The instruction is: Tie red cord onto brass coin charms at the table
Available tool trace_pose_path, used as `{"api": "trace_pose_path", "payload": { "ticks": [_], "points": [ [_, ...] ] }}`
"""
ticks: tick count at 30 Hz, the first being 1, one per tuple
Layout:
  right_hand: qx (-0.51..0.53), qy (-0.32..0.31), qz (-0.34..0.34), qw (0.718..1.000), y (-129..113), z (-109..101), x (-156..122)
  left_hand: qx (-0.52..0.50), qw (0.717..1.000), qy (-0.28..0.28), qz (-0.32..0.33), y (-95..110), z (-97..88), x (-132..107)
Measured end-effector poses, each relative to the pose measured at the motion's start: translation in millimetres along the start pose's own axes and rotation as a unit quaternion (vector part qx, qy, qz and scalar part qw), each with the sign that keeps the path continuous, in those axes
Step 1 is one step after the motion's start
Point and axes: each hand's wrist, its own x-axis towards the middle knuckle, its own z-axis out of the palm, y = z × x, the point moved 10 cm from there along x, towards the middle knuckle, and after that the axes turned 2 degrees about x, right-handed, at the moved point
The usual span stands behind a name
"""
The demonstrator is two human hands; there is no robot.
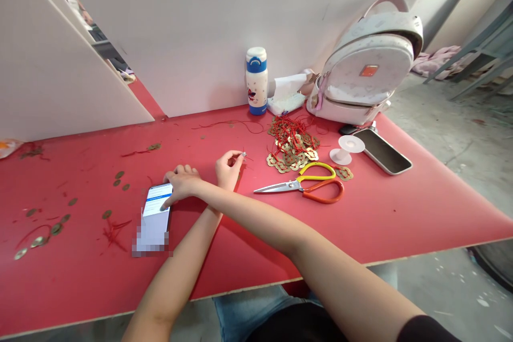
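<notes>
My forearms cross over the red table. My right hand reaches to the left, its fingers apart at the upper corner of a lit phone and its thumb over the screen. Further right, my left hand is closed in a pinch at the thumb and fingertips. A thin red cord sticks out of that pinch; a small shiny bit beside it is too small to name. Right of this hand lie scissors with one yellow and one red handle. Behind them is a heap of brass coin charms tied with red cord.
A white spool and a second phone lie at the right. A bottle, a tissue pack and a backpack stand by the back partition. Loose coins and red cord pieces are scattered at the left.
</notes>
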Motion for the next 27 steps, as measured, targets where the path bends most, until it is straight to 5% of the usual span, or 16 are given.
{"api": "trace_pose_path", "payload": {
  "ticks": [16,21,27],
  "points": [
    [0.024,0.011,0.000,1.000,1.1,-6.4,-7.4,0.022,1.000,0.001,0.021,0.5,0.5,0.3],
    [0.045,0.064,-0.009,0.997,6.2,-16.9,-21.8,0.039,0.999,0.002,0.038,4.9,2.6,-0.9],
    [0.019,0.176,-0.149,0.973,-19.9,-48.2,-76.6,0.045,0.998,-0.007,0.054,13.8,6.4,-6.6]
  ]
}}
